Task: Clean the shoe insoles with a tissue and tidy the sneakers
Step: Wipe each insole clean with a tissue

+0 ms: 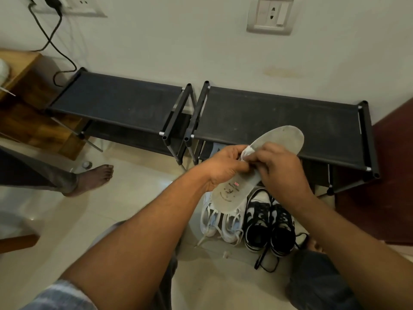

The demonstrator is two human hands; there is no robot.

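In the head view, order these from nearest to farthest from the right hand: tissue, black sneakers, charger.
1. The tissue, held in the right hand.
2. The black sneakers, on the floor below it.
3. The charger, on the wall, far upper left.

Black left rack (pixel 116 101) and right rack (pixel 279 115) stand side by side — bare foot (pixel 93 179) (on pale tiles) nearby

Two black shoe racks (pixel 279 113) against pale wall (pixel 178 41), tiled floor (pixel 67 220).

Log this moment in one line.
step: wipe insole | left hand: holds insole | right hand: pinches tissue | white sneakers, black-and-white sneakers: on floor
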